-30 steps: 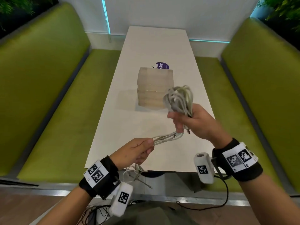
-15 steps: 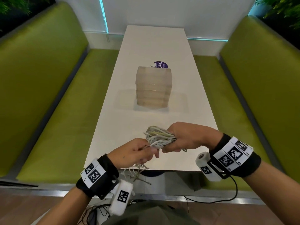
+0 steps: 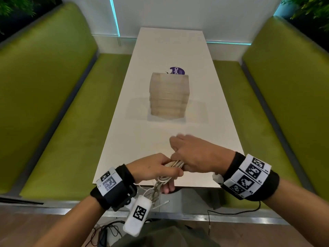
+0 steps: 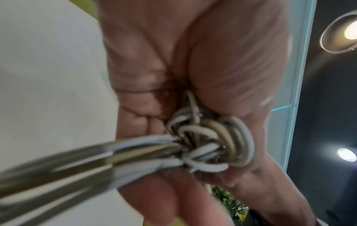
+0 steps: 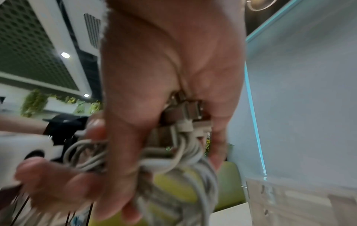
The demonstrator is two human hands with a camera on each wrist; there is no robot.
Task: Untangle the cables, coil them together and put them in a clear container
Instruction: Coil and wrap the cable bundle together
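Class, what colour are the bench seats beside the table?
Green bench seats, clearest in the head view.

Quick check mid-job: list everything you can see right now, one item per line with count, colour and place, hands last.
cable bundle: one, white and beige, held between both hands over the table's near edge, loose ends hanging below
clear container: one, translucent, mid-table
sticker: one, purple, behind the container
table: one, white, centre
benches: two, green, either side
wrist bands: two, black with printed markers
left hand: grips the bundle
right hand: grips the bundle's other end
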